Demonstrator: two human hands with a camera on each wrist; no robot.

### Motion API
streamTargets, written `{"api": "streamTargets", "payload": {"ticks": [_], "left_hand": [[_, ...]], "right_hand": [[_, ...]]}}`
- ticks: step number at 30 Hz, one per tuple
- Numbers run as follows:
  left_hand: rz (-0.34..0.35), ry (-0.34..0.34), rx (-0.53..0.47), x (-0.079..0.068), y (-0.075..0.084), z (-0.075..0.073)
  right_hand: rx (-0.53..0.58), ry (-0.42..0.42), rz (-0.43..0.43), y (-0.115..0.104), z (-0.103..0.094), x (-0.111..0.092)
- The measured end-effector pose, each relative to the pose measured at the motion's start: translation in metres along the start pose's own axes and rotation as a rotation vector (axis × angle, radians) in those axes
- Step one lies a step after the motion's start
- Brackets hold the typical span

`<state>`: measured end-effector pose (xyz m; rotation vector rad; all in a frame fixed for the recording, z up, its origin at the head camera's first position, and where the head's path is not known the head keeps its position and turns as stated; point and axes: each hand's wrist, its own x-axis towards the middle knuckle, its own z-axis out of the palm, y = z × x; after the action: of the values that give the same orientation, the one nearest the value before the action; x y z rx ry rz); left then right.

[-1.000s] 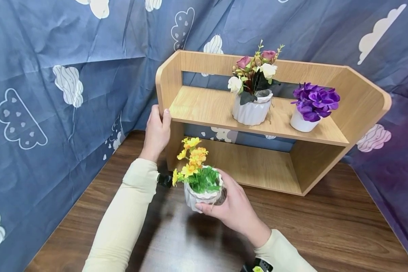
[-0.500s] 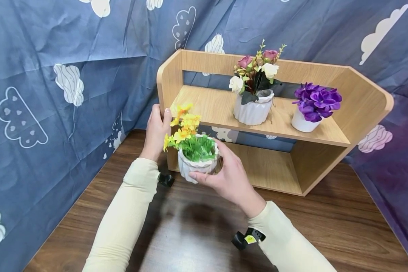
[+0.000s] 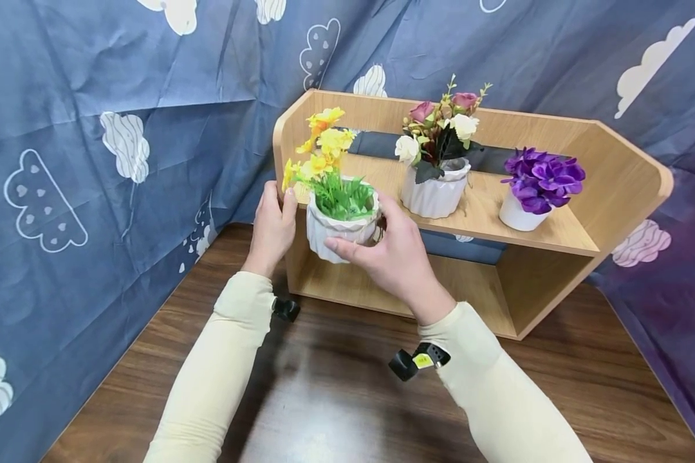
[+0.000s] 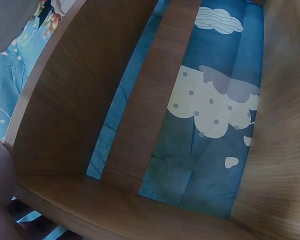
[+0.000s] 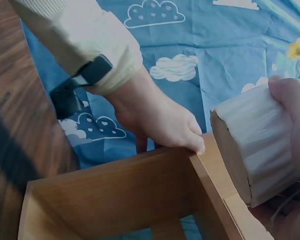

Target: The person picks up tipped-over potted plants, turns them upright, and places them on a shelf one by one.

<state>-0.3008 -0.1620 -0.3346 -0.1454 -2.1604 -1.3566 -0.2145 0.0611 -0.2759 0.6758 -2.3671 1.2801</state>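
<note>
My right hand (image 3: 398,256) grips a white fluted flowerpot (image 3: 340,239) with yellow artificial flowers (image 3: 327,151) and green leaves. Thumb and fingers wrap round the pot's sides. It is lifted in front of the upper board's left end, and its flat base shows in the right wrist view. My left hand (image 3: 274,225) holds the left side panel of the wooden shelf (image 3: 282,145), its thumb at the board's corner. In the right wrist view that left hand (image 5: 160,116) bends over the panel's edge. Part of the shelf's left end is hidden behind the flowers.
On the upper board stand a white pot (image 3: 434,196) with pink and white roses and a smaller white pot (image 3: 520,215) with purple flowers (image 3: 544,180). The shelf rests on a dark wooden table (image 3: 347,386). Blue cloud-patterned cloth (image 3: 121,64) hangs behind and at both sides.
My right hand has raised the yellow-flower pot from low over the table to about the height of the upper board. My left hand keeps its hold on the shelf's side panel.
</note>
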Motion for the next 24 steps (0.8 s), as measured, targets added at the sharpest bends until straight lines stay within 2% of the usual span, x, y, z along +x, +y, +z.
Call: {"api": "streamTargets", "payload": {"ticks": [14, 24], "left_hand": [[0.005, 0.008, 0.008, 0.001, -0.002, 0.000], [-0.003, 0.000, 0.003, 0.002, -0.001, 0.000]], "right_hand": [[0.008, -0.007, 0.053, -0.002, 0.008, 0.036], [0.035, -0.008, 0.135, 0.007, 0.007, 0.056]]}}
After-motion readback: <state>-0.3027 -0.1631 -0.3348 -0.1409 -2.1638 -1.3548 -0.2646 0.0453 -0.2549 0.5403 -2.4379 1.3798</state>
